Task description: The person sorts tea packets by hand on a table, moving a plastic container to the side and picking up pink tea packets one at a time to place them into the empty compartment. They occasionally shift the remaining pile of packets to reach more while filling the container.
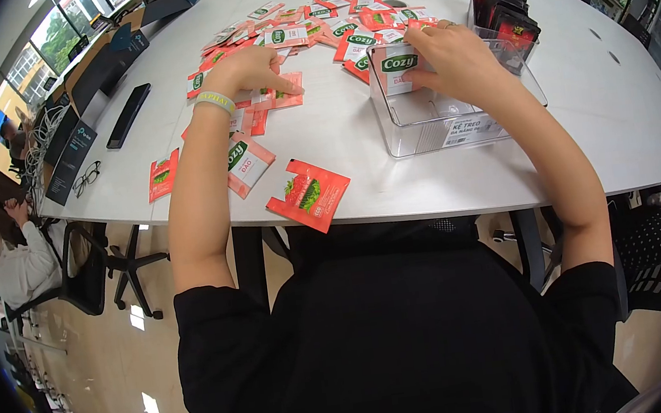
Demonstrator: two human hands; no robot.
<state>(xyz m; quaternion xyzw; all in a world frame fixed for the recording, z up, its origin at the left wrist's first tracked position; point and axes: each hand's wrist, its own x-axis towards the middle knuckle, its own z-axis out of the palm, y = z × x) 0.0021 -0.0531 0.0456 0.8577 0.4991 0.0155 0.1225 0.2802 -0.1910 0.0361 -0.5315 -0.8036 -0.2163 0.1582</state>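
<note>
Cozy sachets, flat glossy squares in pink-red and white, lie in a loose overlapping pile beyond and between the hands, with more near the left forearm. Left hand, palm down, fingers partly bent, index finger extended onto a sachet in the pile; can't tell if it pinches anything. Yellowish wristband on that wrist. Right hand partly closed, thumb and fingers gripping an upright sachet at the left end of the clear bin. Bin is rigid, see-through plastic, rectangular with rounded corners, printed label on its near wall. Just beyond the right hand, dark shiny packets stand in a clear holder. Smooth white table under everything. Strawberry-print sachet lies tilted nearer the body than the left hand.
</note>
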